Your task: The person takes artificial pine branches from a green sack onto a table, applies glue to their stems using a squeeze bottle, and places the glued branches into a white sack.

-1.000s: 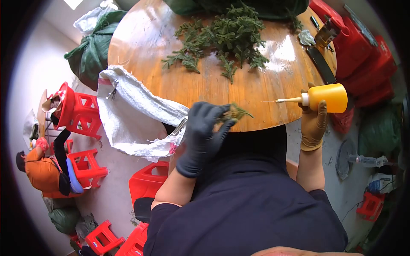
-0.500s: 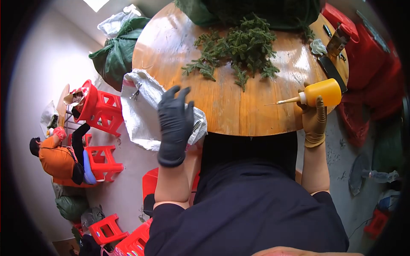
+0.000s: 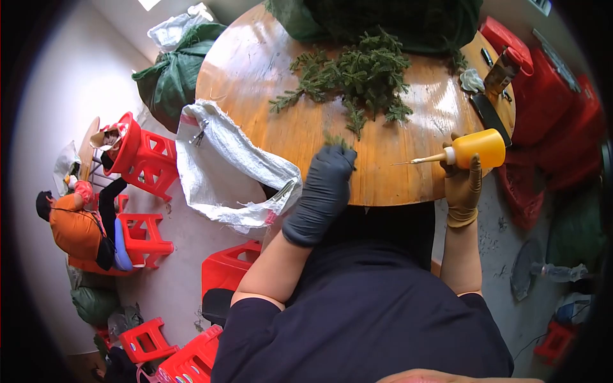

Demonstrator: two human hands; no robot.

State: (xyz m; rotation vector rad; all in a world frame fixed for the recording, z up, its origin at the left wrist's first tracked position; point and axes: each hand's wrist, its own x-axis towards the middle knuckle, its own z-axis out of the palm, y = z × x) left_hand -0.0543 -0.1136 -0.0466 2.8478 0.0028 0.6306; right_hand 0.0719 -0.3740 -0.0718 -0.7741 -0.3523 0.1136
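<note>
My left hand, in a dark grey glove, is closed over the near part of the table. A small green sprig, slightly blurred, sticks out past its fingers. My right hand, in a tan glove, grips a yellow squeeze bottle lying sideways, its thin needle-like nozzle pointing left over the table. Beyond my left hand lies a pile of green needled branches. An open white woven sack hangs at the table's left edge, beside my left forearm.
Large dark green bags stand behind the round wooden table and at its left. A black tool, a crumpled tissue and a brown jar lie at right. A person in orange sits far left, near red stools.
My left hand has moved right from above the sack to the table and closed, with a sprig now showing at its fingers. My right hand still grips the bottle.
</note>
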